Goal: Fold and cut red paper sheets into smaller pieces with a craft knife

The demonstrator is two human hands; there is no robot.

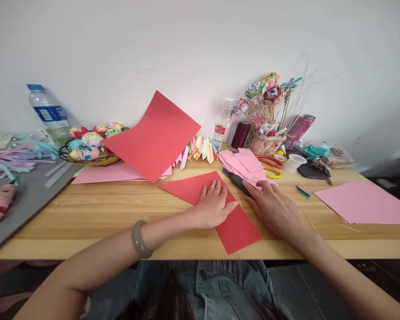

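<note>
My left hand lies flat with its fingers spread on a red paper near the table's front edge. Part of that paper is hidden under the palm. Just right of it, my right hand closes its fingers on the near end of a dark-handled utility knife. The knife points away to the upper left, next to several pink paper pieces. Behind my left hand, a larger red sheet leans up over other papers and a flower basket.
At the back left are a water bottle and a basket of paper flowers. Scissors, a purple thread spool and a flower pot stand at the back right. Pink sheets lie on the right.
</note>
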